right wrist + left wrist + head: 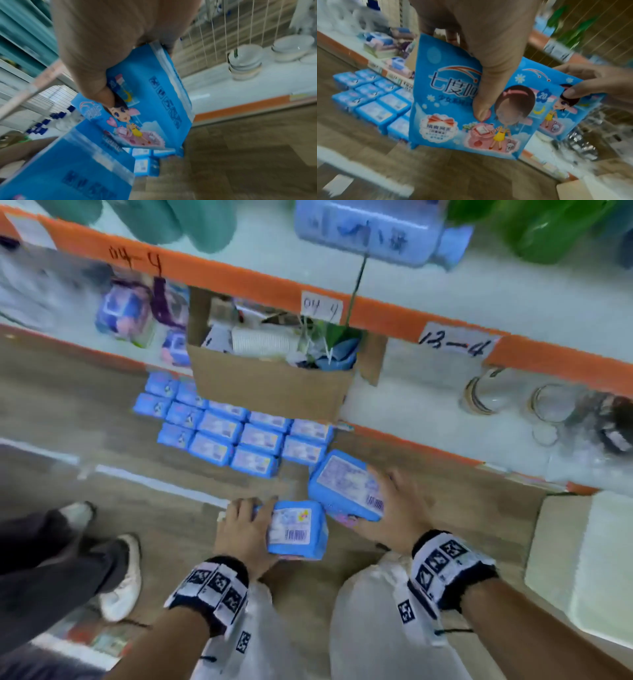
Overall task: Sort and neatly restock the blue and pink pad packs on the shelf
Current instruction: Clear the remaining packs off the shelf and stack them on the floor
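My left hand (246, 529) grips a blue pad pack (296, 530) with its barcode face up; in the left wrist view my thumb lies across its printed front (453, 108). My right hand (397, 505) holds a second, larger blue pad pack (346, 484) just to the right and a little farther away, and the right wrist view shows that pack (149, 102) under my thumb. Both packs hang above the wooden floor. Several blue packs (236, 429) lie in tidy rows on the floor below the shelf. Pink and blue packs (126, 309) sit on the lower shelf at the left.
An open cardboard box (270, 385) full of mixed goods stands on the lower shelf (411, 412) above the rows. Glass jars (486, 392) stand on the shelf at the right. Another person's legs and white shoe (123, 577) are at the left. A pale box (582, 559) sits at right.
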Available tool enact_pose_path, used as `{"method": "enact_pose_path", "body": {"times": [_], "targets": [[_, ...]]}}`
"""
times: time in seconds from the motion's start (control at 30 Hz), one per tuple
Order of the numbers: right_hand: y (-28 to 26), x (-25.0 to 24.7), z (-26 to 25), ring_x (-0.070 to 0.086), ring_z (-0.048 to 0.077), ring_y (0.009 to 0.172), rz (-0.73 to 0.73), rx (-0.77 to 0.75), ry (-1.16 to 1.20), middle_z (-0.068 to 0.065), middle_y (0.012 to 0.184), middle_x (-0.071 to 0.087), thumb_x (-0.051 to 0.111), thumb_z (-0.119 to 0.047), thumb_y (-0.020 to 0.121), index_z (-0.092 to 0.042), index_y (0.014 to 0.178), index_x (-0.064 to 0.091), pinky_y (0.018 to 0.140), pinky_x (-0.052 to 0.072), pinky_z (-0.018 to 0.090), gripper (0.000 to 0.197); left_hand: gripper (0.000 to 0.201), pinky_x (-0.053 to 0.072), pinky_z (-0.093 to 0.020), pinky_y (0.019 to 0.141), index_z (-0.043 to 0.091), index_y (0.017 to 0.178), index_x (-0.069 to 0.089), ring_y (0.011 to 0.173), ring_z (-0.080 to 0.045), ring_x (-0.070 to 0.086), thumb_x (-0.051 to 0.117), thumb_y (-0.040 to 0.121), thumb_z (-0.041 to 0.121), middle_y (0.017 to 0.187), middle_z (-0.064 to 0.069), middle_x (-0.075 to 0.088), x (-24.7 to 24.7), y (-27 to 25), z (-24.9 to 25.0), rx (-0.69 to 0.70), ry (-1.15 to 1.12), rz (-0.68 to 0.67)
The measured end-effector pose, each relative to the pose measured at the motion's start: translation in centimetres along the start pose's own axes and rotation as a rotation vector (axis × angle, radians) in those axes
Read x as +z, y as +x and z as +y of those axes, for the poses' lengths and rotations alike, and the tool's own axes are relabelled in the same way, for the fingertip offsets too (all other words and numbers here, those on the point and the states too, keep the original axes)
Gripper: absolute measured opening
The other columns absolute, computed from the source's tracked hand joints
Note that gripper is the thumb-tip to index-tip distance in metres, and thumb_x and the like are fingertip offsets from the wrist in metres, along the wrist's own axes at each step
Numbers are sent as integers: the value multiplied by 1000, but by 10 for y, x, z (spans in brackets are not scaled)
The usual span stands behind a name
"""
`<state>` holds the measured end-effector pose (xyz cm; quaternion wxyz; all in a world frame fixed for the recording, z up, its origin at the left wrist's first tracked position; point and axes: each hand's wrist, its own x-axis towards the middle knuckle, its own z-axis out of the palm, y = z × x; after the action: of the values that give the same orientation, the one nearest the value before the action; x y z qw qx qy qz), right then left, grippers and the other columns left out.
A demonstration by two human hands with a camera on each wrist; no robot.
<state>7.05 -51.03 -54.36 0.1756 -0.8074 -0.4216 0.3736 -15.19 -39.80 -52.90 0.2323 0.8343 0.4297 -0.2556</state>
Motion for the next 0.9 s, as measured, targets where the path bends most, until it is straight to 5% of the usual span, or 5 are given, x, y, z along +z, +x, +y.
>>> {"method": "enact_pose_path", "body": {"times": [0.2,0.3,0.4,0.67,0.9], "targets": [[67,132,74,39,32,106,-121,122,-150,15,110,44,70,-50,56,-18,134,41,83,21,32,89,103,36,-43,99,25,143,21,122,-29,27,69,61,64,133,-6,32,143,97,-42,-63,14,-220],[112,197,115,38,32,112,-196,158,-193,12,118,43,59,-52,55,-20,134,38,88,26,36,88,94,37,-42,96,24,140,24,122,-29,29,69,65,59,132,-6,32,207,151,-59,-22,134,-260],[155,251,146,34,32,123,-254,131,-251,9,133,40,70,-44,67,-22,139,31,95,31,44,85,88,40,-43,92,24,139,25,124,-28,28,71,69,51,132,-5,31,257,194,-79,37,141,-210],[215,323,156,22,34,134,-297,-93,-322,15,145,21,65,-30,84,-17,146,20,108,28,43,77,89,34,-42,96,23,143,19,127,-30,24,71,72,34,136,-7,29,311,257,-107,228,242,-103],[230,333,159,-7,27,144,-317,-113,-361,13,156,-6,53,-26,93,-14,148,12,115,7,35,69,90,31,-39,102,25,147,9,131,-30,21,67,79,24,140,-8,25,326,274,-112,204,202,-39]]}}
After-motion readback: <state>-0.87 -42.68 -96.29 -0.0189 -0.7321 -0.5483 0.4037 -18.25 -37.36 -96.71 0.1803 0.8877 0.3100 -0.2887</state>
